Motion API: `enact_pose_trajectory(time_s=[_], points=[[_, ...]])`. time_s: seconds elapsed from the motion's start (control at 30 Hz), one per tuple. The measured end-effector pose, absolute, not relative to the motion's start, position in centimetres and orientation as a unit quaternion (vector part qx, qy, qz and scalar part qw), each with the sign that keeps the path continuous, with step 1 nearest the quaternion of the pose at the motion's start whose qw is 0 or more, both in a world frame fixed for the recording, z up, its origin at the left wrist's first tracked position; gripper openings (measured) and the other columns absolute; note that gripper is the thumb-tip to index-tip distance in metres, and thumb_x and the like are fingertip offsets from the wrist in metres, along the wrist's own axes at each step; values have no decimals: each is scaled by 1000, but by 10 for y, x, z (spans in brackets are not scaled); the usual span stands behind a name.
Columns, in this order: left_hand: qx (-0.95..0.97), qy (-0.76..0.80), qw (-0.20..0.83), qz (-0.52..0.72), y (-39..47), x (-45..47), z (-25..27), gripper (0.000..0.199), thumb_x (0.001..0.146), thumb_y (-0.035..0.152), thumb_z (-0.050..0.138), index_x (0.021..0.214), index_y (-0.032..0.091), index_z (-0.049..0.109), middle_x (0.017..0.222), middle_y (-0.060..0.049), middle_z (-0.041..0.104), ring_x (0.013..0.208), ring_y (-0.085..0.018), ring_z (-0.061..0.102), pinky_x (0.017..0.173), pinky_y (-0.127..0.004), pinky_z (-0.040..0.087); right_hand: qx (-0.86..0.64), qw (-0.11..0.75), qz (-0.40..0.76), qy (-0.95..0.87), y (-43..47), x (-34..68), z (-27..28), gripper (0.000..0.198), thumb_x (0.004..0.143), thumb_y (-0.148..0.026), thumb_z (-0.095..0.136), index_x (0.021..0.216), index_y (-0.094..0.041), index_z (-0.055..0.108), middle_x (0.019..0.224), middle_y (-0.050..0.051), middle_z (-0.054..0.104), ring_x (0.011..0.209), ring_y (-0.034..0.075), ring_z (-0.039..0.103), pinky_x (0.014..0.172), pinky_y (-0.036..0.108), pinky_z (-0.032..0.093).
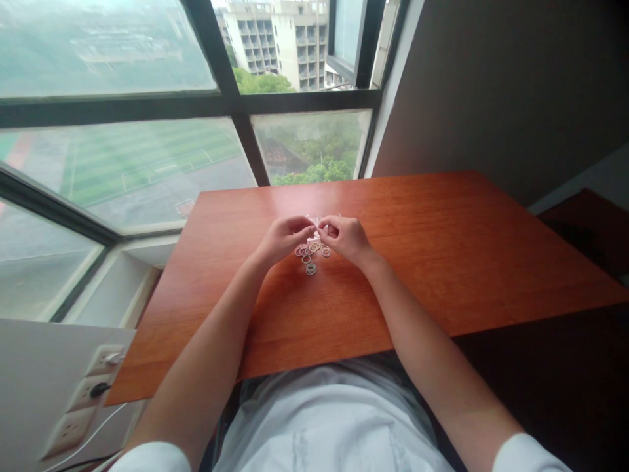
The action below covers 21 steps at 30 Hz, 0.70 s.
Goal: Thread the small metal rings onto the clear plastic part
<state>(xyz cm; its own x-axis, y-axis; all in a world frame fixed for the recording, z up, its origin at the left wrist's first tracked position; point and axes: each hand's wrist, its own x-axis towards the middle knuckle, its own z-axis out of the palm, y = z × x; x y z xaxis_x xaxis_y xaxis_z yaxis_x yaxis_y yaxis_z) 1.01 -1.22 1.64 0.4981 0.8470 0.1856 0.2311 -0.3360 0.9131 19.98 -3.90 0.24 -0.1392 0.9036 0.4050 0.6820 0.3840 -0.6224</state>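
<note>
Over the middle of the table, my left hand (289, 237) and my right hand (346, 237) meet almost fingertip to fingertip. Both are closed in a pinch, thumb against fingers. What they hold, if anything, is too small to make out. Just below and between them lie several small thin rings (306, 259), pale in colour, some overlapping. A little stack of greyish rings (311, 269) is nearest to me. Behind the fingertips, something clear and whitish (317, 221) shows in part, mostly hidden by my hands.
The reddish-brown wooden table (442, 262) stretches far to the right. Dark-framed windows (236, 105) stand behind its far edge. At the lower left, wall sockets (101, 370) with plugs and a white cable (88, 439) sit beside the table's edge.
</note>
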Motion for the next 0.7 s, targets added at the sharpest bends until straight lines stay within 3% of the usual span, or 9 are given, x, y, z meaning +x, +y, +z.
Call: enact_pose_trajectory(time_s=[0.2, 0.47, 0.7], points=[[756, 360, 421, 350, -14, 15, 15, 25, 80, 37, 67, 85, 13, 69, 73, -5, 66, 64, -13, 57, 57, -24, 46, -534, 370, 140, -747, -39, 199, 2, 14, 83, -29, 61, 90, -20, 70, 66, -2, 63, 62, 12, 53, 64, 22, 37], [800, 419, 259, 343, -3, -6, 15, 19, 81, 31, 62, 83, 14, 70, 75, -4, 69, 66, -13, 58, 61, -24, 44, -548, 354, 140, -745, -37, 204, 1, 14, 84, -28, 61, 89, -21, 72, 65, -2, 61, 62, 13, 54, 64, 23, 37], [818, 437, 200, 317, 4, -16, 11, 20, 82, 31, 59, 85, 15, 71, 73, -4, 70, 64, -14, 58, 61, -24, 44, -562, 304, 155, -753, -35, 206, -2, 15, 84, -29, 61, 91, -23, 73, 71, -1, 66, 64, 14, 56, 64, 24, 38]])
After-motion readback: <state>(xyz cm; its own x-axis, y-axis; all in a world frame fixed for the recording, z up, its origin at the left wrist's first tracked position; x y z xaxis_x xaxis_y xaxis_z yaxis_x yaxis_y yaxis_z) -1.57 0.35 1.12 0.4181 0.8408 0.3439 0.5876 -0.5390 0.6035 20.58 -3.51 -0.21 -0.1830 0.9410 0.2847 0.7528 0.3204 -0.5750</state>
